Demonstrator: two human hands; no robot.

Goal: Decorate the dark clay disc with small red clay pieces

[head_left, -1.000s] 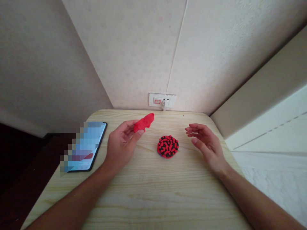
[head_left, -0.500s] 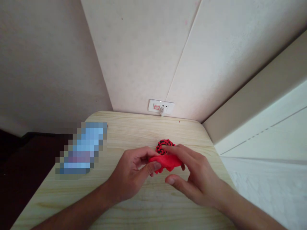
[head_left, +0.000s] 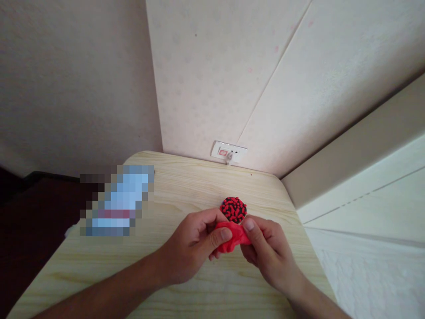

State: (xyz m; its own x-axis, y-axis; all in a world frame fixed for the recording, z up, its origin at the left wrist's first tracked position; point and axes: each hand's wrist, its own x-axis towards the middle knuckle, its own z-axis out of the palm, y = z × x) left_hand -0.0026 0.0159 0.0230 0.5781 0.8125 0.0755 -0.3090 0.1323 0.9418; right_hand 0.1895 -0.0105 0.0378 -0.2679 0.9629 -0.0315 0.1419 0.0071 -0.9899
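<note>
A soft lump of red modelling clay (head_left: 235,237) is stretched between my two hands above the table. My left hand (head_left: 195,246) pinches its left side, thumb on top and the fingers mostly hidden beneath. At the right end, the thumb and curled fingers of my right hand (head_left: 267,248) are closed on the clay. Just beyond my fingertips lies a round black disc (head_left: 233,209) covered with small red pieces; its near edge is hidden behind the clay and fingers.
The pale wooden table (head_left: 186,181) has rounded back corners and meets the wall. A pixelated flat object (head_left: 121,199) lies on its left side. A wall socket (head_left: 229,152) with a plug sits behind the table. White bedding-like fabric (head_left: 372,270) shows at the right.
My right hand has gone from fingers apart to thumb and fingers closed on the clay's right end. More of the disc shows now. The camera view has shifted slightly.
</note>
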